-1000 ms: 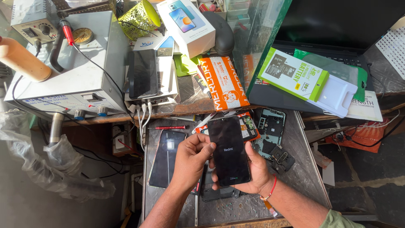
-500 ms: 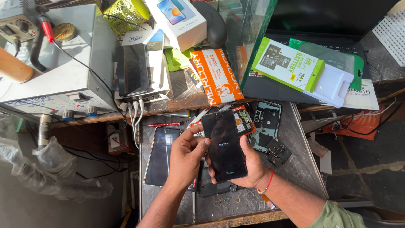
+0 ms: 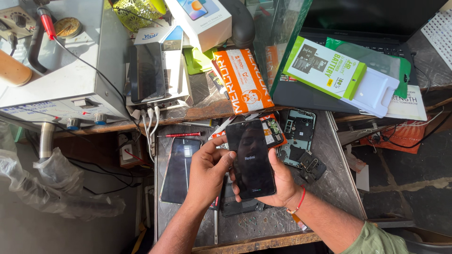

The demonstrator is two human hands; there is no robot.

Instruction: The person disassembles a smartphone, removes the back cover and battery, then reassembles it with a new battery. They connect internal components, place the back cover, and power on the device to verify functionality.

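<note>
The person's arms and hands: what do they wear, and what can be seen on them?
Both hands are bare, with no gloves or rings visible. The right hand has a thin red thread band around the wrist, and an olive-green sleeve covers the upper arm. The left hand and its forearm are uncovered; no sleeve is in view.

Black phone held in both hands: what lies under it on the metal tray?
Beneath the black phone a dark phone part pokes out near the tray front, and an opened phone with orange inside shows behind. The hands, left and right, and the phone hide the rest.
</note>
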